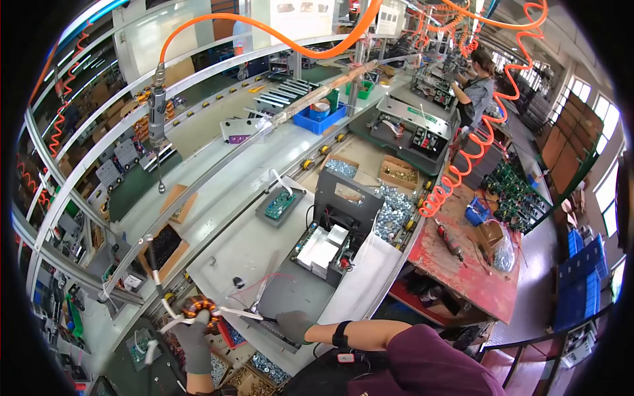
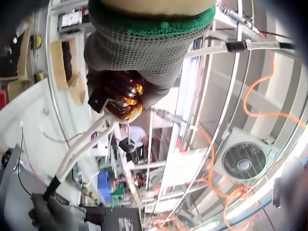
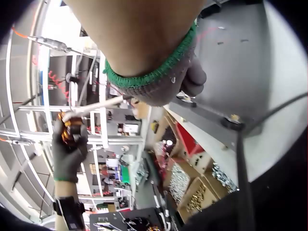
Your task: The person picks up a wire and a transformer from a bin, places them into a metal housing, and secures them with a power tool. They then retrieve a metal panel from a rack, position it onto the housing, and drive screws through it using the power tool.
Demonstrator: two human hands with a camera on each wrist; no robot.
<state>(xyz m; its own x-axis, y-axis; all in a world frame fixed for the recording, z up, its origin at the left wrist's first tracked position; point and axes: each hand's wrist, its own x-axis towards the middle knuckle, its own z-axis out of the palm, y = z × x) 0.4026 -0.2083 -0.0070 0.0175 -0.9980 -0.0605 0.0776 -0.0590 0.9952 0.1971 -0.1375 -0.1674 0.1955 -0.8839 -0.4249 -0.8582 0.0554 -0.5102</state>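
The gloved left hand (image 1: 193, 344) grips a copper-wound ring coil (image 1: 199, 307), with fingers curled round it; the left wrist view shows the coil (image 2: 124, 98) under the grey glove (image 2: 139, 57). White sleeved leads (image 2: 84, 147) run from the coil to the gloved right hand (image 1: 295, 327), which pinches their black end (image 2: 51, 186) over the edge of a dark grey metal chassis (image 1: 297, 290). In the right wrist view the right hand (image 3: 166, 86) has curled fingers, and the left hand (image 3: 69, 156) holds the coil up at the left.
An upright panel (image 1: 347, 198) and white blocks (image 1: 322, 249) stand on the chassis. A grey tray with a green board (image 1: 281, 206) lies behind. Boxes of screws (image 3: 197, 195) sit near the front edge. A screwdriver (image 1: 157, 112) hangs at the left; a red bench (image 1: 462, 257) stands right.
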